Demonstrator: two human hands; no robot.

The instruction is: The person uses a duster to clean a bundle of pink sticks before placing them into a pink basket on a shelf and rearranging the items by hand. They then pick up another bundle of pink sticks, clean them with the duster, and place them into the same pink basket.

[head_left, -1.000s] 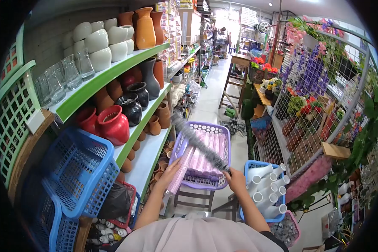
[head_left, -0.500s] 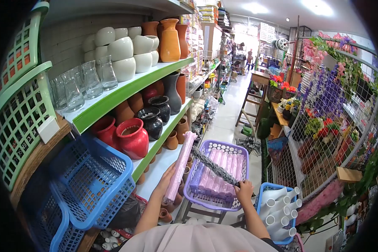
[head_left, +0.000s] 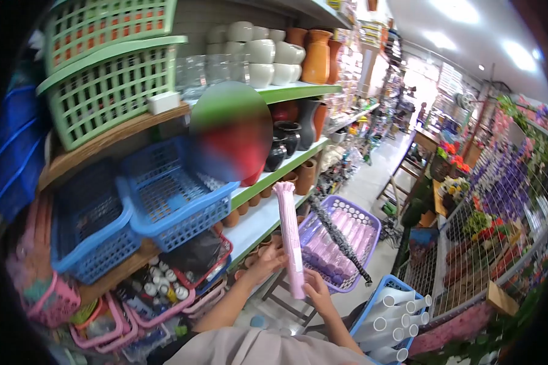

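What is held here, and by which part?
An upright pink roll: the left hand grips its lower part, the right hand its bottom end.

Shelving on my left, a stool on the floor beside it.
I see the top green shelf [head_left: 298, 91] carrying glass vases [head_left: 195, 72], white pots [head_left: 268, 58] and an orange vase [head_left: 316, 61]; the next green shelf [head_left: 268, 180] has black vases [head_left: 284, 141] and brown pots [head_left: 304, 176]. A wooden board [head_left: 103, 143] bears green baskets [head_left: 103, 91], with blue baskets [head_left: 170, 194] one tier lower. The purple basket [head_left: 371, 249] sits on a stool [head_left: 280, 291], with pink rolls [head_left: 330, 255] and a grey brush [head_left: 338, 234] in it.
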